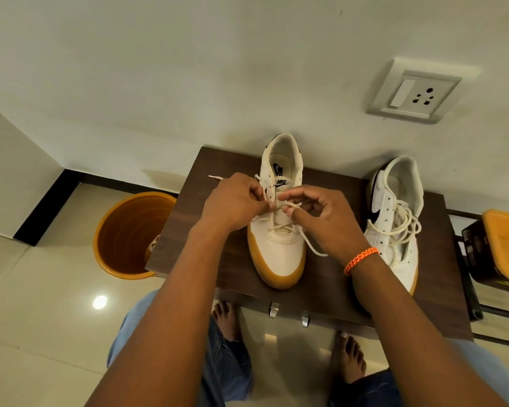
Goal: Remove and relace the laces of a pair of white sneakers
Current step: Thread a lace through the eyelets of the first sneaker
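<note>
Hands [279, 212] curled over sneaker [276, 245]; both pinching its lace [288, 204]

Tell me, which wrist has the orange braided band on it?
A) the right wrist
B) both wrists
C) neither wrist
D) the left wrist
A: the orange braided band circles the wrist behind the right hand, while the wrist behind the left hand is bare; both hands pinch the lace over the middle sneaker.

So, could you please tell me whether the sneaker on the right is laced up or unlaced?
Unlaced: the right sneaker's eyelets look empty, and its lace lies in a loose pile on top.
</note>
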The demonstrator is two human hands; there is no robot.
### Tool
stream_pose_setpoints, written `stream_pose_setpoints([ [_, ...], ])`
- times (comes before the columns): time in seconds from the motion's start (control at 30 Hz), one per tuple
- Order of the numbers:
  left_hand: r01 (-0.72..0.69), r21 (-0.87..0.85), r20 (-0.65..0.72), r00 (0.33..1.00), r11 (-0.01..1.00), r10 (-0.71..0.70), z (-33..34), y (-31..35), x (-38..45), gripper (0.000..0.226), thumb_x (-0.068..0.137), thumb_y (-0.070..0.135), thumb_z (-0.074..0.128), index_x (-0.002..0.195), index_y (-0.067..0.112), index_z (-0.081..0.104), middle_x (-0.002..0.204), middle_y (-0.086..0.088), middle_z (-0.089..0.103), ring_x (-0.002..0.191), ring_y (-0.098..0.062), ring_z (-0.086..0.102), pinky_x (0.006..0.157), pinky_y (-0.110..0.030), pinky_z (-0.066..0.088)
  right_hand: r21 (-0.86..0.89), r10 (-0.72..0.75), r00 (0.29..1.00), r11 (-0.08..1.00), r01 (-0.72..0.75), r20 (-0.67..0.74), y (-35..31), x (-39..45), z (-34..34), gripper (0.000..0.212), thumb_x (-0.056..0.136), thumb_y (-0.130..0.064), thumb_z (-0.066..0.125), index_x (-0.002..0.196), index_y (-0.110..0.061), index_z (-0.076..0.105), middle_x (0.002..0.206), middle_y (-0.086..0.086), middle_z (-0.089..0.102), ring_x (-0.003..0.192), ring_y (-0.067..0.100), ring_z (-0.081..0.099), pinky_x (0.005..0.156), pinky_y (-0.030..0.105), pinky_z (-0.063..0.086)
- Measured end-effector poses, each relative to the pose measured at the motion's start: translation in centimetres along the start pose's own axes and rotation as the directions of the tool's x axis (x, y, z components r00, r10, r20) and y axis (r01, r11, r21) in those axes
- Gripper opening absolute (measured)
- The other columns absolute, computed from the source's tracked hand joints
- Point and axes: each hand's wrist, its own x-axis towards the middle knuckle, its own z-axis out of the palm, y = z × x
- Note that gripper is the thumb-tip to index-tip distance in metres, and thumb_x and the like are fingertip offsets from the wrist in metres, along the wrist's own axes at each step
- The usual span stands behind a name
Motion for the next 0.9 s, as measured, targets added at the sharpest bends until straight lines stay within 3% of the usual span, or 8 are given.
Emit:
stream_pose_setpoints([
  [0.2,-0.040,0.080,-0.108,0.993,0.996,0.049,-0.3,0.2,-0.2,0.014,0.087,0.035,0.085,0.079,0.028,0.077,0.074,0.012,0.075,0.067,-0.002,0.069,0.077,-0.041,0.064,-0.267,-0.022,1.000,0.963,0.026,0.020,0.4,-0.4,0.4,0.027,0.090,-0.013,0.077,0.113,-0.027,0.076,0.114,-0.010,0.072,0.106,0.008,0.066,0.093,0.030,0.058],
  [0.33,-0.122,-0.183,-0.203,0.976,0.975,0.084,-0.8,0.7,-0.3,0.010,0.093,0.031,0.080,0.087,0.023,0.078,0.075,0.008,0.077,0.067,-0.008,0.072,0.078,-0.040,0.064,-0.362,-0.035,0.999,0.931,0.045,0.034,0.2,-0.4,0.6,0.031,0.090,-0.015,0.077,0.117,-0.030,0.075,0.116,-0.011,0.070,0.107,0.009,0.064,0.095,0.035,0.058],
  [0.47,-0.233,-0.453,-0.328,0.941,0.861,0.083,-1.3,1.6,-0.6,0.008,0.098,0.022,0.075,0.093,0.016,0.076,0.081,0.001,0.078,0.068,-0.016,0.071,0.064,-0.020,0.055,-0.370,-0.013,0.999,0.929,0.026,0.038,0.2,-0.4,0.7,0.031,0.090,-0.016,0.076,0.118,-0.030,0.074,0.113,-0.014,0.069,0.104,0.008,0.063,0.093,0.034,0.059],
  [0.6,-0.372,-0.648,-0.445,0.893,0.664,0.067,-1.7,1.9,-0.4,0.007,0.100,0.015,0.071,0.097,0.010,0.073,0.081,-0.005,0.075,0.071,-0.020,0.069,0.061,-0.027,0.053,-0.318,-0.009,0.999,0.948,0.020,0.035,0.4,-0.3,0.7,0.034,0.088,-0.011,0.076,0.117,-0.029,0.074,0.110,-0.013,0.069,0.102,0.008,0.064,0.094,0.033,0.059],
  [0.67,-0.374,-0.699,-0.432,0.900,0.610,0.057,-1.9,1.8,-0.4,0.008,0.101,0.014,0.070,0.102,0.006,0.071,0.086,-0.007,0.075,0.075,-0.022,0.069,0.063,-0.029,0.054,-0.276,-0.018,1.000,0.961,0.024,0.024,0.3,-0.4,0.6,0.037,0.088,-0.007,0.075,0.118,-0.027,0.073,0.107,-0.012,0.069,0.103,0.008,0.065,0.098,0.033,0.058],
  [0.73,-0.294,-0.612,-0.356,0.932,0.734,0.077,-1.7,1.5,-0.2,0.012,0.099,0.018,0.074,0.106,0.010,0.070,0.092,-0.002,0.076,0.080,-0.015,0.071,0.066,-0.026,0.055,-0.193,-0.046,0.999,0.980,0.043,-0.006,0.1,-0.4,0.6,0.038,0.088,-0.001,0.073,0.119,-0.023,0.073,0.106,-0.011,0.071,0.103,0.008,0.067,0.098,0.031,0.058],
  [0.8,-0.169,-0.389,-0.239,0.968,0.906,0.078,-0.9,0.7,0.1,0.023,0.092,0.032,0.081,0.108,0.022,0.069,0.096,0.005,0.075,0.085,-0.010,0.072,0.073,-0.029,0.059,-0.115,-0.095,0.995,0.989,0.090,-0.032,-0.3,-0.4,0.5,0.040,0.088,0.004,0.069,0.120,-0.020,0.074,0.103,-0.008,0.073,0.102,0.011,0.070,0.093,0.027,0.058],
  [0.9,-0.046,-0.092,-0.098,0.994,0.995,0.036,0.0,-0.2,0.5,0.023,0.082,0.039,0.089,0.095,0.030,0.072,0.086,0.009,0.074,0.081,-0.008,0.071,0.082,-0.041,0.062,-0.139,-0.138,0.990,0.981,0.132,-0.037,-0.1,-0.2,0.6,0.041,0.086,0.005,0.071,0.115,-0.024,0.074,0.105,-0.012,0.071,0.104,0.007,0.068,0.092,0.020,0.056],
])
